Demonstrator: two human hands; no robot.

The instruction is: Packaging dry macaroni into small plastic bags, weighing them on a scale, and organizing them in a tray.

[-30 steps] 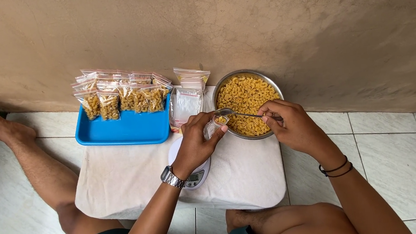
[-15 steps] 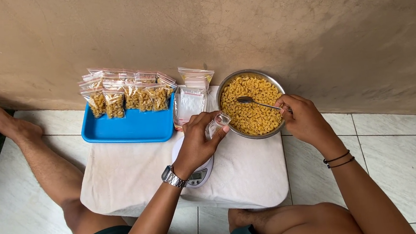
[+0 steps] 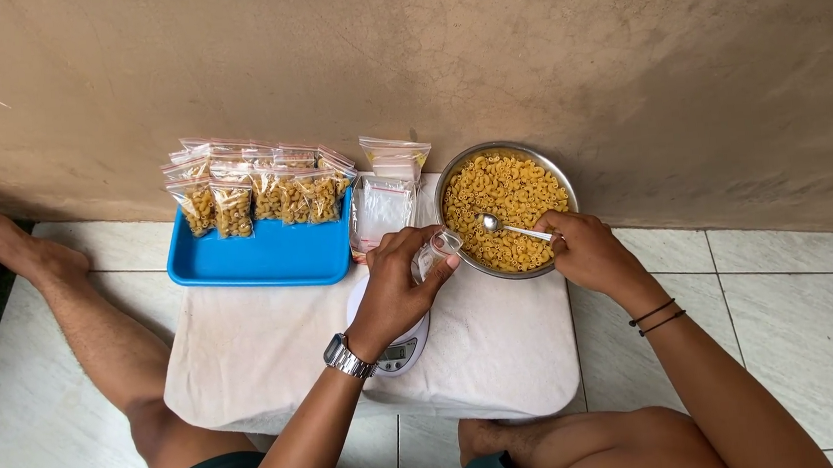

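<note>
My left hand (image 3: pixel 396 281) holds a small clear plastic bag (image 3: pixel 434 254) open next to the rim of a round metal bowl (image 3: pixel 452 175) full of yellow elbow macaroni (image 3: pixel 505 188). My right hand (image 3: pixel 587 249) grips a metal spoon (image 3: pixel 504 226) whose scoop rests on the macaroni in the bowl. Under my left hand sits a small white kitchen scale (image 3: pixel 398 348) on a white cloth-covered low table (image 3: pixel 267 357).
A blue tray (image 3: pixel 268 259) at the back left carries several filled macaroni bags (image 3: pixel 257 190). A stack of empty clear bags (image 3: pixel 385 199) leans between tray and bowl. A rough brown wall runs behind. White floor tiles surround the table; my legs lie on both sides.
The spoon moved from above the little bag back into the bowl and now lies on the macaroni. My left hand kept the bag by the bowl's rim.
</note>
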